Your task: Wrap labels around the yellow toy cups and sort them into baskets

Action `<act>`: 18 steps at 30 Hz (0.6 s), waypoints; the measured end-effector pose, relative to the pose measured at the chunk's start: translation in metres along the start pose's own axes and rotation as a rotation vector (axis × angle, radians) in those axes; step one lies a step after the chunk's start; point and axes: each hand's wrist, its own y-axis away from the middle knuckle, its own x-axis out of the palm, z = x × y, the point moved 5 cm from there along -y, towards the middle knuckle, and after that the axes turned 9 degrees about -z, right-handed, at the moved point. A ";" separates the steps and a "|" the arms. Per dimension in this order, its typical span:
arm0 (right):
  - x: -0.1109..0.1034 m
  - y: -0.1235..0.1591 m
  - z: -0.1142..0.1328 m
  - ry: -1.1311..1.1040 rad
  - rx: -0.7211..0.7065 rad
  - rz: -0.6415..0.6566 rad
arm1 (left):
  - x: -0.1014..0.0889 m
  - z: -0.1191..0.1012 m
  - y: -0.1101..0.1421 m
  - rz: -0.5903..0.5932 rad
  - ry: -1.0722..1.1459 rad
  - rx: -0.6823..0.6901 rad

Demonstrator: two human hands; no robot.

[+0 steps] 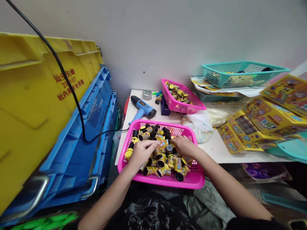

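A pink basket (pixel 200 182) in front of me holds a heap of small yellow labelled containers (pixel 177 164) with black insides, mixed with yellow caps (pixel 128 154) and black round pieces (pixel 169 149). My left hand (pixel 143 153) is over the left middle of the heap. Its thumb and fingers are closed in a pinch at a small yellow container (pixel 163 143). Reaching into the right side of the heap, my right hand (pixel 184 146) has its fingers curled down beside something yellow. Its fingertips are partly hidden among the pieces.
Behind the basket lie a blue heat gun (pixel 143 108) and a tape roll (pixel 147 94). A second pink basket (pixel 183 108) stands farther back. Yellow boxes (pixel 249 127) and a teal basket (pixel 247 80) are at right. Yellow and blue crates (pixel 79 111) crowd the left; a black cable (pixel 72 86) hangs there.
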 end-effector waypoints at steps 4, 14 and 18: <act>-0.017 0.003 -0.015 -0.129 0.059 -0.121 | -0.001 -0.004 0.001 0.001 -0.026 0.046; -0.060 0.045 0.022 -1.342 0.279 -0.460 | -0.002 -0.018 0.009 -0.051 -0.053 0.305; -0.054 0.043 0.034 -1.338 0.288 -0.344 | -0.005 -0.021 0.011 -0.110 -0.038 0.342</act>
